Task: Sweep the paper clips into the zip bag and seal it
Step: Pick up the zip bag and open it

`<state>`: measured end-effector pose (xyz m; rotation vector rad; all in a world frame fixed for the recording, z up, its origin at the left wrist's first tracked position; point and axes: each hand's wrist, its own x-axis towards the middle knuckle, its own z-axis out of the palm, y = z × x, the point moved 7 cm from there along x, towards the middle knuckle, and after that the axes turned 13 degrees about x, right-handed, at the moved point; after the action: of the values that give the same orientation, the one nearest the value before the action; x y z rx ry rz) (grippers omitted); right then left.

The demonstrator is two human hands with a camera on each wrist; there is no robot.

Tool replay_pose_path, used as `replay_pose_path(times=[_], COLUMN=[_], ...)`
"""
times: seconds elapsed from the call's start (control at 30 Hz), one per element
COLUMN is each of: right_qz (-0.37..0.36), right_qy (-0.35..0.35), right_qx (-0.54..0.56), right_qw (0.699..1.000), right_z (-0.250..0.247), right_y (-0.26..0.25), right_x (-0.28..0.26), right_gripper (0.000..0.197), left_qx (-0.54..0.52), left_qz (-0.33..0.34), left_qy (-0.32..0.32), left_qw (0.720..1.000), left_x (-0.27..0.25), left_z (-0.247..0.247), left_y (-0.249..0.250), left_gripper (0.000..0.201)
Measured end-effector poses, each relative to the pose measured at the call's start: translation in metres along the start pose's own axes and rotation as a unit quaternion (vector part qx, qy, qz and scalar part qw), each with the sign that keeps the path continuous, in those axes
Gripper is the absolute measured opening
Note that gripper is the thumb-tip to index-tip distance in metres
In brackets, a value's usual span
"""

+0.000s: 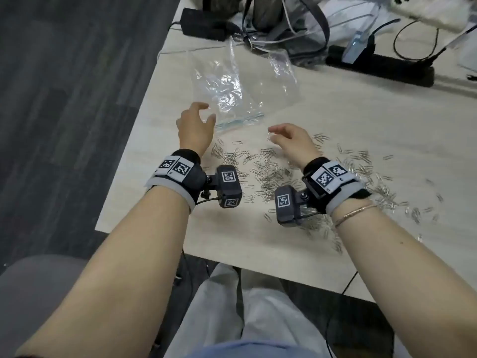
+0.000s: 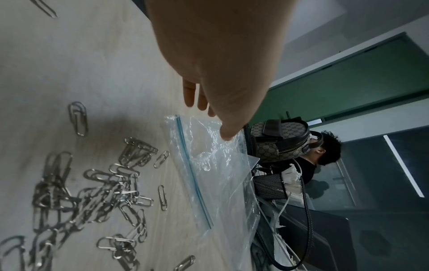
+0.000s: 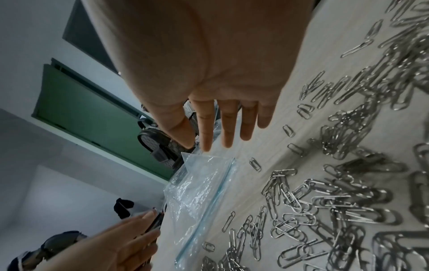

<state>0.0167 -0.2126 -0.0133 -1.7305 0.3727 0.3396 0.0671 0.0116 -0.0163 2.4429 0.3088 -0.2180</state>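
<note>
A clear zip bag [image 1: 242,83] [image 2: 218,176] [image 3: 197,198] with a blue zip strip lies flat on the pale wooden table [image 1: 335,120], its mouth toward me. Many silver paper clips [image 1: 273,169] [image 2: 97,192] [image 3: 336,183] lie scattered between the bag and the near edge. My left hand [image 1: 196,122] [image 2: 218,88] hovers empty just left of the bag's mouth, fingers relaxed. Over the clips near the zip strip, my right hand [image 1: 289,140] [image 3: 223,113] hangs with straight fingers and holds nothing.
Behind the bag sit a black power adapter [image 1: 204,24], a patterned handbag [image 1: 278,19] with straps, cables and a black power strip [image 1: 382,65]. The table's left edge [image 1: 134,140] drops to dark floor. Another person [image 2: 325,154] sits beyond the table.
</note>
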Motion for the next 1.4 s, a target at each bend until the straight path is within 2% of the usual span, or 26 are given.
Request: replay_pose_path(times=[0.1, 0.17, 0.3, 0.4, 0.5, 0.57, 0.63, 0.77, 0.83, 0.93, 0.97, 1.03, 1.1, 1.23, 1.4], right_qz=[0.011, 0.020, 0.016, 0.014, 0.002, 0.006, 0.012, 0.041, 0.036, 0.015, 0.010, 0.008, 0.007, -0.006, -0.003], right_qy=[-0.020, -0.030, -0.029, -0.028, -0.031, -0.043, -0.057, -0.058, -0.034, 0.003, 0.010, 0.013, 0.011, 0.011, 0.018], right_qx=[-0.009, -0.008, -0.017, -0.019, -0.004, 0.005, 0.016, 0.073, 0.074, 0.071, 0.067, 0.068, 0.077, 0.070, 0.071], right_qw=[1.000, 0.999, 0.999, 0.999, 1.000, 0.999, 0.998, 0.995, 0.996, 0.997, 0.998, 0.998, 0.997, 0.997, 0.997], right_z=[0.006, 0.009, 0.005, 0.002, 0.002, 0.007, 0.017, 0.037, 0.035, 0.021, 0.016, 0.008, 0.005, 0.007, 0.008], right_y=[0.002, 0.003, 0.004, 0.001, -0.004, -0.008, -0.010, -0.011, -0.013, -0.015, -0.015, -0.015, -0.015, -0.018, -0.016], right_x=[0.008, 0.010, 0.017, 0.021, 0.024, 0.027, 0.032, 0.040, 0.044, 0.052, 0.053, 0.055, 0.056, 0.056, 0.057], right_gripper=[0.023, 0.023, 0.023, 0.026, 0.039, 0.051, 0.057, 0.055, 0.050, 0.049, 0.049, 0.048, 0.048, 0.047, 0.045], left_qx=[-0.026, -0.004, 0.037, 0.003, -0.085, -0.125, -0.143, -0.125, -0.117, -0.026, 0.016, 0.050, 0.050, 0.053, -0.012], left_qz=[0.010, 0.025, -0.002, 0.011, 0.023, 0.025, 0.029, 0.046, 0.037, -0.039, -0.071, -0.106, -0.100, -0.089, -0.089], left_qy=[-0.054, -0.097, -0.146, -0.100, -0.048, -0.032, -0.031, -0.062, -0.051, 0.035, 0.042, 0.008, -0.023, -0.035, 0.023], left_qw=[0.998, 0.995, 0.989, 0.995, 0.995, 0.991, 0.989, 0.989, 0.991, 0.998, 0.996, 0.993, 0.993, 0.994, 0.996], left_x=[0.009, 0.013, 0.020, 0.023, 0.022, 0.019, 0.017, 0.019, 0.021, 0.029, 0.031, 0.037, 0.041, 0.046, 0.039], left_z=[0.013, 0.026, 0.042, 0.036, 0.022, 0.016, 0.014, 0.016, 0.013, 0.002, 0.001, 0.007, 0.015, 0.018, 0.003], left_y=[0.006, 0.011, 0.007, 0.015, 0.026, 0.031, 0.033, 0.031, 0.023, -0.003, -0.013, -0.027, -0.031, -0.030, -0.028], left_gripper=[0.033, 0.034, 0.041, 0.038, 0.025, 0.011, 0.009, 0.015, 0.023, 0.033, 0.032, 0.027, 0.024, 0.022, 0.019])
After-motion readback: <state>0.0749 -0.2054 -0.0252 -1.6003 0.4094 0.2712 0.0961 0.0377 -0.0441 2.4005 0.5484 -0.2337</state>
